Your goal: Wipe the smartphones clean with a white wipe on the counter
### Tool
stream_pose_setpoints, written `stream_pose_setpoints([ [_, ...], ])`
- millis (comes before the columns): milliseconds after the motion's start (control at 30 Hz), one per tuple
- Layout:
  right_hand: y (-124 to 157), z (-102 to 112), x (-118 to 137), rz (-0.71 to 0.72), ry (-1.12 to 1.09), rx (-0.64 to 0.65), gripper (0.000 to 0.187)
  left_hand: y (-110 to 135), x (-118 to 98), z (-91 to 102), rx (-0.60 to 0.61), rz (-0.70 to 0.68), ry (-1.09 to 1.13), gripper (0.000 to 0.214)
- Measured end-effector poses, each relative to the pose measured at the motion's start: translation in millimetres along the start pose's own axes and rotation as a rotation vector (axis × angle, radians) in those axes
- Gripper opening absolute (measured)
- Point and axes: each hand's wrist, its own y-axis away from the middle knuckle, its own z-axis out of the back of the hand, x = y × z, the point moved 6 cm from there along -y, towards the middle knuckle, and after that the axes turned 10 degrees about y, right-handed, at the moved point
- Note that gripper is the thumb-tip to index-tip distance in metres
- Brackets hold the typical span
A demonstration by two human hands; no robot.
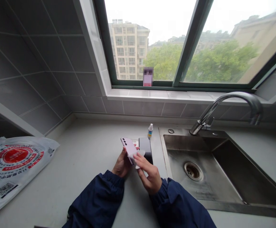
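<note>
Diagonally, lilac phone (129, 147), cameras upper-left.

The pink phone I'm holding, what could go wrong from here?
1. The pink phone is held above the counter by the left hand at its lower end; pressure from the right hand with the white wipe could lever it loose.
2. The black phone lies just beyond the hands and the sink is close by, so a drop might strike either.
</note>
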Motion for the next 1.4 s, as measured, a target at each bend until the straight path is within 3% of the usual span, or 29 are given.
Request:
stream_pose_setpoints([
  [100, 4, -9, 11, 0.135, 0.134, 0.107, 0.05, -1, -5, 3.4, -0.037, -0.033, 0.007, 0.058],
  [300, 3, -9, 18, 0.215, 0.198, 0.181, 0.062, 0, -3, 5.6, -0.057, -0.028, -0.021, 0.058],
  [667, 2, -14, 11, 0.205, 0.279, 0.244, 0.074, 3, 6, 1.4, 0.107, 0.003, -0.13, 0.056],
  [867, 1, -12, 12, 0.162, 0.297, 0.252, 0.079, 6, 12, -5.5, 0.227, 0.049, -0.251, 0.067],
  [1067, 3, -11, 7, 0.168, 0.346, 0.194, 0.081, 7, 19, -11.0, 0.319, 0.056, -0.313, 0.053],
  [1233, 3, -8, 5, 0.173, 0.372, 0.143, 0.081, 11, 25, -16.5, 0.415, 0.129, -0.249, 0.071],
  [1400, 0, -4, 6, 0.181, 0.427, 0.098, 0.082, 13, 30, -18.8, 0.486, 0.193, -0.301, 0.075],
])
